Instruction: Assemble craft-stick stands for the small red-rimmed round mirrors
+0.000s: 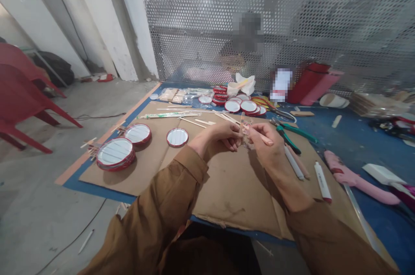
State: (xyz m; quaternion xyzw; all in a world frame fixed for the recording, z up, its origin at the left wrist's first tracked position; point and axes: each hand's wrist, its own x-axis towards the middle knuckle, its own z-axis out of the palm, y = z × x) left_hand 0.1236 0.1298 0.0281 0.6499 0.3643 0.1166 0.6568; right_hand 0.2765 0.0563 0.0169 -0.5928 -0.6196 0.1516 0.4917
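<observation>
My left hand (229, 136) is closed on a short flat wooden stick (242, 120), which it pinches upright over the cardboard sheet (233, 197). Close beside it, the fingers of my right hand (266, 141) are wrapped round a slim, pale wood-coloured rod (263, 136). The rod's inner end points at the flat stick; whether the two touch I cannot tell. To the left of my hands lies a single red-rimmed jar lid (177, 137). Farther left, a larger lid stack (116, 154) and a smaller lid stack (138, 133) have bits of wood sticking out.
Behind my hands lie more jar lids (249, 107) and loose wooden sticks (192, 122). To the right are green-handled pliers (288, 138), markers (322, 182), a pink glue gun (359, 180) and a red cylinder (309, 82). A perforated metal panel (201, 20) stands behind the table.
</observation>
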